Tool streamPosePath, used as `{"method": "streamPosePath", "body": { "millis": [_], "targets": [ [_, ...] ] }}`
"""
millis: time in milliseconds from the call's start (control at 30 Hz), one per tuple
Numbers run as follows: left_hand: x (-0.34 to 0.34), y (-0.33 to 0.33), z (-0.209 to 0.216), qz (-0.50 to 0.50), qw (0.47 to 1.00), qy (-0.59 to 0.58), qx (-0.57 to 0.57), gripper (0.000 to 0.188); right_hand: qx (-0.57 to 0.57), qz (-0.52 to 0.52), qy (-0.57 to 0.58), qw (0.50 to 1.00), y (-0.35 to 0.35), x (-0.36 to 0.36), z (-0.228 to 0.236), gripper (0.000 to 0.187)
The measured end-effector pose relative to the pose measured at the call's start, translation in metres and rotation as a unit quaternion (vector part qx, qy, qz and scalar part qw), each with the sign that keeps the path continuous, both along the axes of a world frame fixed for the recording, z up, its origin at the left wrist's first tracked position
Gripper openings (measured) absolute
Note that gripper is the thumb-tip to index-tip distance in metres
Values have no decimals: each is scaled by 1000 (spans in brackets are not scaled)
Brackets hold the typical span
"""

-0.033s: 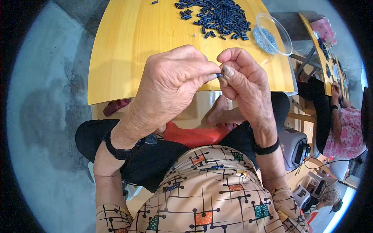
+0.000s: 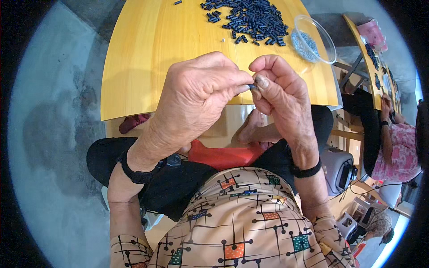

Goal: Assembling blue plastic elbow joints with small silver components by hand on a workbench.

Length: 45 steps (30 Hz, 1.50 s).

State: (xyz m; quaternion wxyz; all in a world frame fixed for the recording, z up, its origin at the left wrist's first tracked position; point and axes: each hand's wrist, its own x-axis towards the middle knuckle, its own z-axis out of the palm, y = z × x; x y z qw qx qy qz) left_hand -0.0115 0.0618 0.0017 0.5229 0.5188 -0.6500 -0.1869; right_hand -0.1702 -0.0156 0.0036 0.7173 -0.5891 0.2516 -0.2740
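Observation:
Just past the near table edge, my left hand (image 2: 196, 91) and my right hand (image 2: 286, 98) meet fingertip to fingertip. Between them is a small dark cylindrical piece (image 2: 253, 86), mostly covered by the fingers. The left thumb and fingers pinch one end of it, and the right thumb presses against the other end with fingers curled behind. Farther off on the yellow table (image 2: 138, 67) lies a heap of similar dark ribbed pieces (image 2: 257, 22). Right of the heap stands a clear round tub (image 2: 333, 49) holding many tiny silvery parts (image 2: 304, 44).
A tiny pale part (image 2: 223, 40) and one stray dark piece (image 2: 178, 2) lie apart from the heap. Below the table edge, a red object (image 2: 223, 155) is between my legs. At the right, another person in pink (image 2: 397, 149) sits at a second table (image 2: 359, 42).

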Motion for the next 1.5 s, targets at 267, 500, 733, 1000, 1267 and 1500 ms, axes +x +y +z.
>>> {"method": "streamPosePath", "body": {
  "millis": [267, 500, 733, 1000, 1267, 1500],
  "targets": [
    [1, 0, -4, -6, 1000, 14, 14, 13, 11, -5, 3, 1000, 2, 1, 0, 17],
    [0, -6, -9, -15, 996, 63, 60, 11, 26, -8, -3, 1000, -3, 0, -10, 17],
    [-2, -11, -16, -52, 946, 271, 170, 17, 118, 0, -105, 988, -7, -5, -17, 18],
    [-1, -9, -13, -91, 892, 377, 233, 18, 135, -13, -96, 986, -5, -9, -16, 18],
    [5, -12, -14, -76, 953, 239, 172, 15, 73, -12, -53, 996, -7, -3, -10, 19],
    [2, -10, -10, -34, 979, 155, 128, 16, 37, -4, -32, 999, -7, 0, -9, 19]
  ]
}}
